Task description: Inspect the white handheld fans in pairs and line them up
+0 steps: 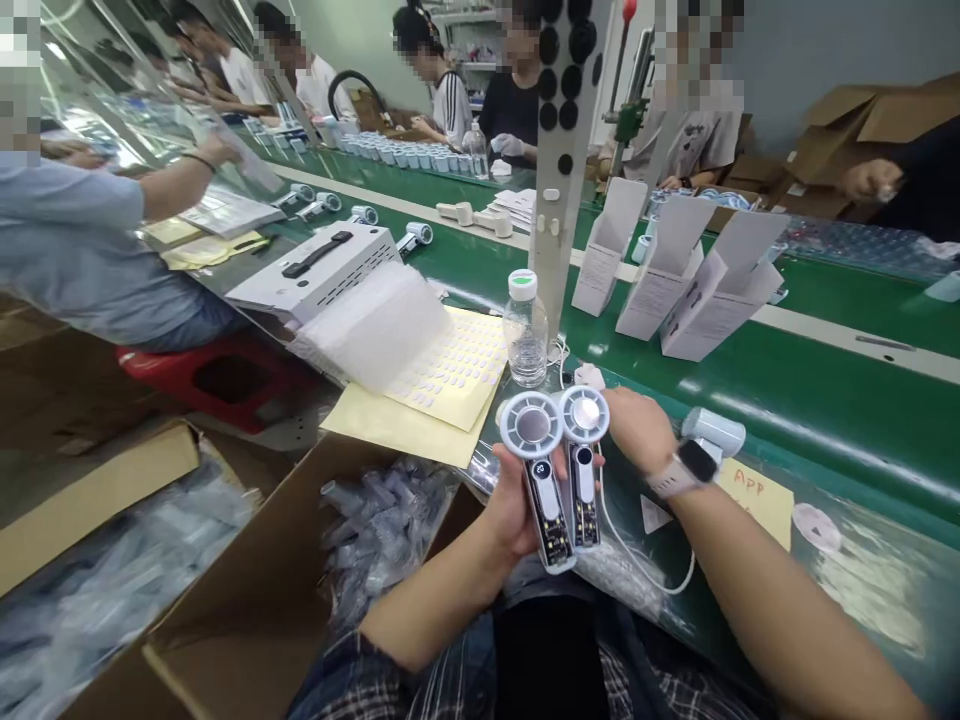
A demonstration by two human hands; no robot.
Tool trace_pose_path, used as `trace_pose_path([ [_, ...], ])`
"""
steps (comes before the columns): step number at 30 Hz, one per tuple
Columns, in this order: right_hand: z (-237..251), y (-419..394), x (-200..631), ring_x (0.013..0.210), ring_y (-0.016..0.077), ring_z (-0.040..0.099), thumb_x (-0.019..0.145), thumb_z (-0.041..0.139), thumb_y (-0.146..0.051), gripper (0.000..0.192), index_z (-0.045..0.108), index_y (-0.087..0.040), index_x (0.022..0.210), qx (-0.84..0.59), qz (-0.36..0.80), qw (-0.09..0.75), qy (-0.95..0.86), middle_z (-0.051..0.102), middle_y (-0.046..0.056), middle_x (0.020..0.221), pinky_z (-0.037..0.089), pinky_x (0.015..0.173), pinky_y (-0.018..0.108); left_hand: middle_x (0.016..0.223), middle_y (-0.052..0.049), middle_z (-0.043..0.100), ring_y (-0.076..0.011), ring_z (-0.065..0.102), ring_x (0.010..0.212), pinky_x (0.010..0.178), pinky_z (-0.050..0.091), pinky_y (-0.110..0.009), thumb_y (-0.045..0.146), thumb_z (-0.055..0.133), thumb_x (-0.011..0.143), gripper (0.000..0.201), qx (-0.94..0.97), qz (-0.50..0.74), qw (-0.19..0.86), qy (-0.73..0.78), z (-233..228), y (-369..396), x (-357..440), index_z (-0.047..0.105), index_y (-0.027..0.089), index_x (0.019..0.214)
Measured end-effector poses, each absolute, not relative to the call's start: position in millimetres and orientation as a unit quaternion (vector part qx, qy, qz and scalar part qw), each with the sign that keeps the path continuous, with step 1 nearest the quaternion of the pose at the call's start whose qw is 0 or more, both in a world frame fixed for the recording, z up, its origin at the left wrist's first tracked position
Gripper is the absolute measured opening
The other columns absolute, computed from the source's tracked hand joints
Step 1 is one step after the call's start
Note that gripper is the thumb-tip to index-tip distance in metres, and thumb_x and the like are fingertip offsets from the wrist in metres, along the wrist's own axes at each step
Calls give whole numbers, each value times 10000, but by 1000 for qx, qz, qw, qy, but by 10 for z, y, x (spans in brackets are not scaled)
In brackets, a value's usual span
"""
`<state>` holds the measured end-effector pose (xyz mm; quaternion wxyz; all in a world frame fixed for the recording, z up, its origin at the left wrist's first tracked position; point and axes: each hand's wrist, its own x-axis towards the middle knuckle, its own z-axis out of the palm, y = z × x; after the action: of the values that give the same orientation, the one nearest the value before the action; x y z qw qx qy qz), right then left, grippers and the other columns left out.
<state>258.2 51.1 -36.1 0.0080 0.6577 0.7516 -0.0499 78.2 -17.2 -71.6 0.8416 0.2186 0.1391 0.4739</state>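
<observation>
My left hand (511, 505) grips two small white hand-held fans side by side by their handles, round heads pointing away from me. The left fan (538, 470) shows a small lit display on its handle; the right fan (582, 455) sits pressed against it. My right hand (637, 428), with a watch on its wrist, touches the head of the right fan from the right. A white cable (637, 560) hangs below the fans. Another white fan part (712, 430) lies on the green conveyor belt (825, 400) just behind my right wrist.
A water bottle (526, 330) stands ahead of the fans beside a yellow sticker sheet (450, 370). Open white cartons (660, 265) stand on the belt. A cardboard box (300, 560) of bagged parts sits at lower left. Several people work around the line.
</observation>
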Motion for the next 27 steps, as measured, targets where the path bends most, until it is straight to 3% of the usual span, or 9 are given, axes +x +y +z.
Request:
trace_pose_path([
  [3,-203,252,2801,993,299,682,1023,480,-124,304,782,-150,1005,658,3,-89,747,713,161,1046,530,859,420,995,-127,798,-296,785,950,871,644,-404,897,754,640,752,217,461,848,147,-772,-175,767,680,154,733],
  [6,-23,-84,2923,1092,311,663,1024,535,-215,258,788,-205,979,612,20,-314,726,675,152,1207,561,929,480,967,-132,796,-279,784,863,813,642,-391,931,725,623,789,219,428,865,145,-818,-170,849,674,153,744],
  [8,-4,-237,2913,1177,300,659,1040,558,-284,228,782,-256,1008,575,-92,-413,700,651,118,1332,590,930,474,952,-141,794,-290,785,869,766,631,-369,955,714,598,816,230,392,881,132,-828,-190,938,667,153,741],
  [10,-57,-313,2898,1260,289,645,1029,625,-360,208,735,-321,1202,533,-283,-470,644,632,90,1427,618,911,437,946,-154,791,-299,783,886,732,615,-344,978,703,570,843,244,365,891,116,-828,-229,1017,655,151,727],
  [12,-121,-343,2923,1220,267,668,965,743,-434,498,594,-378,1437,477,-467,-488,563,620,83,1475,641,845,382,946,-157,791,-277,779,846,708,601,-320,987,692,566,853,259,351,893,110,-827,-274,1063,645,149,716],
  [14,-139,-362,2975,990,216,709,894,828,-479,725,508,-371,1536,429,-597,-455,502,662,90,1398,639,715,323,955,-156,794,-241,767,782,703,596,-307,979,697,574,847,276,336,894,105,-827,-310,1073,644,144,714],
  [17,-77,-404,3009,757,160,658,853,864,-499,692,599,-294,1459,397,-683,-399,465,711,83,1187,597,567,277,978,-170,796,-228,756,765,718,598,-309,979,699,567,854,308,319,891,97,-822,-346,1057,640,138,698],
  [22,-67,-480,2799,654,160,633,796,888,-571,498,711,-252,1134,467,-602,-456,460,710,44,924,499,422,227,926,-159,791,-238,755,776,686,603,-298,982,730,506,859,331,334,874,123,-806,-415,1074,629,145,673],
  [27,-256,-457,2716,424,153,528,930,636,-752,555,719,-237,1123,557,-469,-478,492,643,-1,651,408,355,273,872,-142,778,-229,749,722,613,584,-283,981,711,530,846,298,343,880,140,-812,-420,1091,634,149,659],
])
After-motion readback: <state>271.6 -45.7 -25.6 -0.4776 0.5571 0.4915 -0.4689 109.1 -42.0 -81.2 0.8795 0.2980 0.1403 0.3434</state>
